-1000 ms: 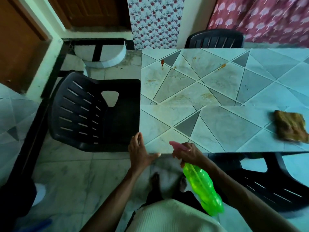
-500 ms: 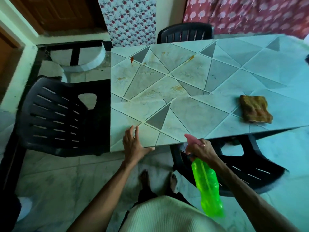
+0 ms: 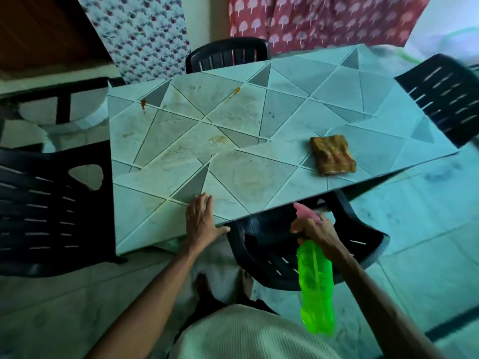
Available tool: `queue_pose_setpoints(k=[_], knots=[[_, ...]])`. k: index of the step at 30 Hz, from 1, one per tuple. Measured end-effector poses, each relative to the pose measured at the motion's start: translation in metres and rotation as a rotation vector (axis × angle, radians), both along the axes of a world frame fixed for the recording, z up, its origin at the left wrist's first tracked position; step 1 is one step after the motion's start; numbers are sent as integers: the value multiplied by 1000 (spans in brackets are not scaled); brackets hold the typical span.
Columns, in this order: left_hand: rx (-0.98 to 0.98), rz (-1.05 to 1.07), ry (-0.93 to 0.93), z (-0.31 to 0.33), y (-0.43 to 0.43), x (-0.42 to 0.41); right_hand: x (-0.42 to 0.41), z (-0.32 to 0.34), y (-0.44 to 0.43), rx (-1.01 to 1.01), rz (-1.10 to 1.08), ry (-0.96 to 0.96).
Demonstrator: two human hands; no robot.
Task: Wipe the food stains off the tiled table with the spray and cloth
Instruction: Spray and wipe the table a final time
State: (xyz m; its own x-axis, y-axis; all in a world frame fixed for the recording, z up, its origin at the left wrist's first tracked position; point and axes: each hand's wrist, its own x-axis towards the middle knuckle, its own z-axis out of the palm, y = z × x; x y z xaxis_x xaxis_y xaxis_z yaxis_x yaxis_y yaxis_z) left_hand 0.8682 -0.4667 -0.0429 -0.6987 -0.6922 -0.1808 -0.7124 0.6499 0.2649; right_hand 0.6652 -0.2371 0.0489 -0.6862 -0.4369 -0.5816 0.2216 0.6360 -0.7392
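I see the left grip (image 3: pixel 201 221) still lying flat, released, on the near edge of the tiled bench (image 3: pixel 285 110); the right grip (image 3: pixel 315 231) keeps grasping the green spray bottle (image 3: pixel 315 286) just below that edge. The brown cloth (image 3: pixel 331 155) stays on the bench's right side, food stains (image 3: pixel 220 139) unwiped.

Table (image 3: pixel 337 104): pale grey-green tiles in triangle pattern, orange-brown stains (image 3: pixel 143 104). Cloth (image 3: pixel 331 155): mottled brown. Spray bottle (image 3: pixel 315 288): bright green, pink nozzle; chairs (image 3: pixel 39 211) black; curtain (image 3: pixel 324 19) red, white tree print.
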Motion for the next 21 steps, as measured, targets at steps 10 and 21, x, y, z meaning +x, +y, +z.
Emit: queue_pose_setpoints(k=[10,21], knots=[[27,203,13,-4,-16,42,42,21,-79,-109,482,98],[68,166,75,0,-54,40,41,18,-126,-90,309,38]])
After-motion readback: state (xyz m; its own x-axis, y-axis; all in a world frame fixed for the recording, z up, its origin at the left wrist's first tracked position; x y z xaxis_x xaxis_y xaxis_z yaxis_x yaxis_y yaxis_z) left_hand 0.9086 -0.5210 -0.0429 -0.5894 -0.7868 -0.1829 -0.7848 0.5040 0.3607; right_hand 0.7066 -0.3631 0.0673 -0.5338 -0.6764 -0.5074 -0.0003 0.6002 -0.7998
